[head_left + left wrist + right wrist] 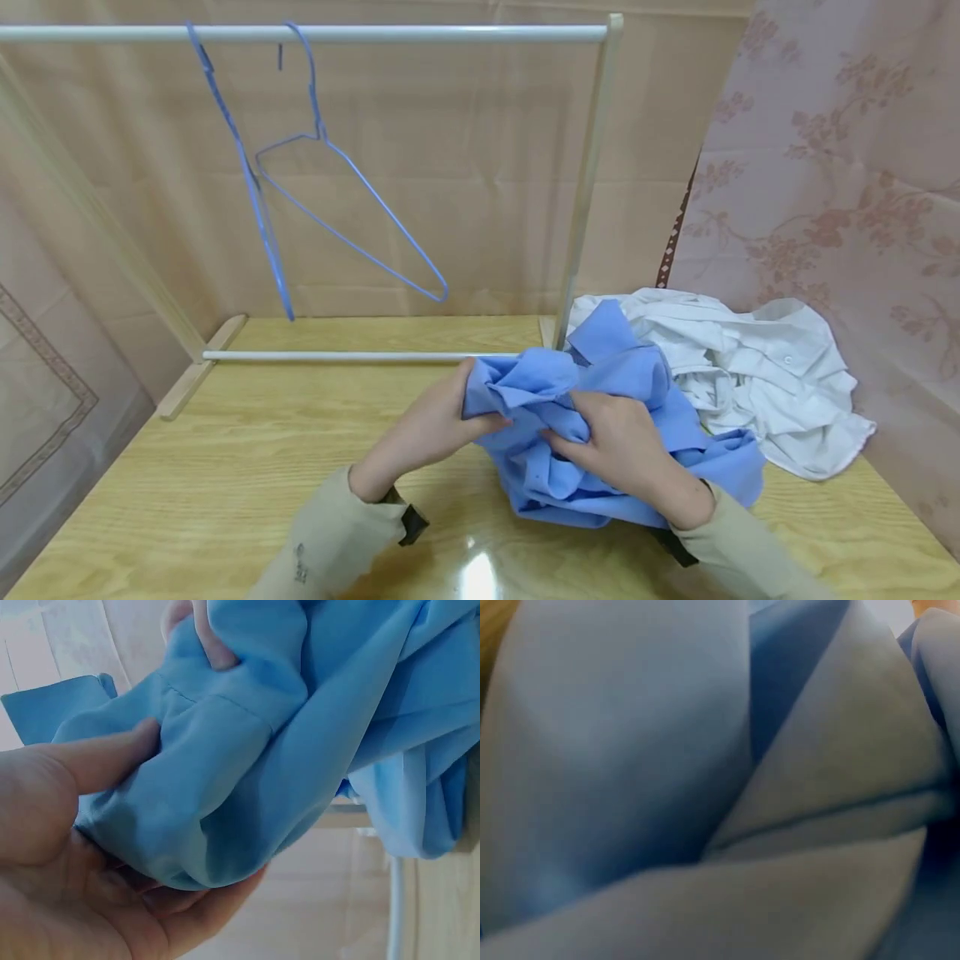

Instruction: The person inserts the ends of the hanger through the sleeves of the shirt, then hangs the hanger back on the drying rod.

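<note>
A crumpled light-blue shirt (540, 467) is bunched up between both hands over the table. My left hand (442, 408) grips its left end, thumb on the near side and the other fingers behind the cloth. In the left wrist view, that hand (82, 847) curls under a rounded fold of the shirt (225, 757) with a stitched seam. My right hand (618, 437) pinches the gathered cloth near the middle. Folds of the shirt (615, 750) fill the right wrist view and hide the right hand there. Its loose part hangs down toward the tabletop.
White clothing (765, 367) lies heaped at the back right, behind the blue shirt. A rack with a white top rail (450, 33) stands across the back of the wooden table (300, 442). From the rail hang a blue hanger (382, 204) and another blue hanger (251, 175) seen edge-on.
</note>
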A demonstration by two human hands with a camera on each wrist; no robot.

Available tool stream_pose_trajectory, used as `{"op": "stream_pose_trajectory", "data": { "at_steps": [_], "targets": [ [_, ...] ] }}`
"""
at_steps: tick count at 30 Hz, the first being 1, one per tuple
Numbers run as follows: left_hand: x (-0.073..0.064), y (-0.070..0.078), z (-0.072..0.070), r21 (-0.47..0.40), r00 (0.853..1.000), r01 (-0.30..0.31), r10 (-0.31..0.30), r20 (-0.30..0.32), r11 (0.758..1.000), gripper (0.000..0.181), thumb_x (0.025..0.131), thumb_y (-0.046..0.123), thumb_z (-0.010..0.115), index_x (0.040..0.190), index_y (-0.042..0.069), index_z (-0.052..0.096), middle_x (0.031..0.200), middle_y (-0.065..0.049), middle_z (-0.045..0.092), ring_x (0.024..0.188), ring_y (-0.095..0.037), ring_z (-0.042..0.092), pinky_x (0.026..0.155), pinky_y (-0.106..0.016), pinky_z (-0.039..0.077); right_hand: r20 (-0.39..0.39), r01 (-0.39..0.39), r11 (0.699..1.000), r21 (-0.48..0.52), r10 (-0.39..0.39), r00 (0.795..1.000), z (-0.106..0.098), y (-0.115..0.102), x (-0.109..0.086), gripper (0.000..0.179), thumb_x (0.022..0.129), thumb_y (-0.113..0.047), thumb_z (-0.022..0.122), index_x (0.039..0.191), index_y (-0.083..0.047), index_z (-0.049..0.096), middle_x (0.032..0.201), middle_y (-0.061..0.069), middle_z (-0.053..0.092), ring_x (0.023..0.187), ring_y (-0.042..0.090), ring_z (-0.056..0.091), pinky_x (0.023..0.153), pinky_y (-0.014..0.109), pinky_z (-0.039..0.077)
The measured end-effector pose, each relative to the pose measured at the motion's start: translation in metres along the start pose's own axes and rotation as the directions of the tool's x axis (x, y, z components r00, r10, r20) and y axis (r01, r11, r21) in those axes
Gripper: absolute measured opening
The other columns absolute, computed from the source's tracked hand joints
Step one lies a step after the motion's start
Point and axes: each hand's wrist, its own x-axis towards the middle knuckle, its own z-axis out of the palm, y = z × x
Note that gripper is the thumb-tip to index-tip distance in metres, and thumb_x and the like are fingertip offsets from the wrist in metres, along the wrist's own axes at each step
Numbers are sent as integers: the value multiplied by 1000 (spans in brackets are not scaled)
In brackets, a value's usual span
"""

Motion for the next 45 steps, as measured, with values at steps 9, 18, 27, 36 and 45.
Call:
{"op": "stream_pose_trajectory", "data": {
  "at_steps": [9, 18, 27, 36, 45],
  "targets": [
    [10, -26, 0, 56, 993, 96, -92, -78, 994, 38, 77, 19, 72, 110, 11, 55, 102, -6, 63, 95, -20, 59, 79, -36, 48, 99, -11, 1000, -14, 13, 995, 20, -8, -3, 36, 76, -48, 67, 69, -23, 42, 58, -14, 34, 51, -1, 36, 46, 16, 29],
    [11, -45, -7, 86, 991, 86, -76, -106, 993, 40, 76, 12, 71, 114, 8, 58, 105, -9, 64, 97, -23, 58, 83, -38, 46, 130, 7, 999, -49, 0, 992, 17, -19, -12, 39, 79, -44, 66, 100, -13, 56, 86, -5, 59, 75, 10, 57, 63, 29, 47],
    [11, -55, -13, 81, 990, 102, -93, -110, 992, 40, 77, 12, 70, 116, 7, 58, 109, -10, 63, 101, -25, 57, 86, -41, 45, 210, 31, 995, -92, -11, 978, 2, -24, -24, 51, 80, -41, 66, 119, -11, 52, 107, 0, 60, 95, 14, 58, 75, 32, 50],
    [6, -63, -23, 73, 985, 125, -114, -130, 990, 38, 80, 13, 68, 117, 10, 57, 113, -10, 61, 105, -26, 56, 86, -42, 45, 221, 69, 995, -76, -51, 974, -35, -33, -25, 47, 80, -41, 66, 119, -17, 55, 110, -6, 59, 99, 12, 58, 78, 33, 50],
    [4, -63, -28, 37, 993, 90, -87, -83, 995, 35, 81, 9, 66, 115, 11, 57, 112, -9, 61, 102, -23, 56, 84, -40, 47, 17, 168, 984, 61, -169, 985, -84, -34, -7, 26, 80, -26, 68, 105, -24, 61, 99, -16, 60, 85, 2, 58, 68, 20, 46]
  ]
}}
